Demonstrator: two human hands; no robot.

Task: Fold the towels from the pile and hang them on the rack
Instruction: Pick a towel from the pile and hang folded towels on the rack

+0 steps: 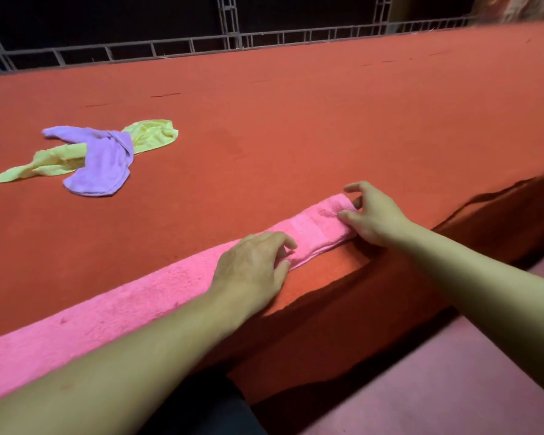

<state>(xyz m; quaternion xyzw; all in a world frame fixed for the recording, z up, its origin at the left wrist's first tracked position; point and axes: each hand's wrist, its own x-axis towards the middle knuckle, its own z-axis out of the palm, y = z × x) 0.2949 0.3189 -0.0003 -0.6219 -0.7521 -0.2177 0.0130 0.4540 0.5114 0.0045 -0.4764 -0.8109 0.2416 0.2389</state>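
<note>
On the red bench (296, 98), I flatten the folded pink towel (123, 309), left hand (252, 271) pressing spread, right hand (374, 215) pinching its end; next, I judge, fold it across.

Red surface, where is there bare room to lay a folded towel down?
Bare red surface lies between the pink towel and the railing, right of the purple towel and yellow towel. The near edge is crowded: left hand, right hand.
</note>
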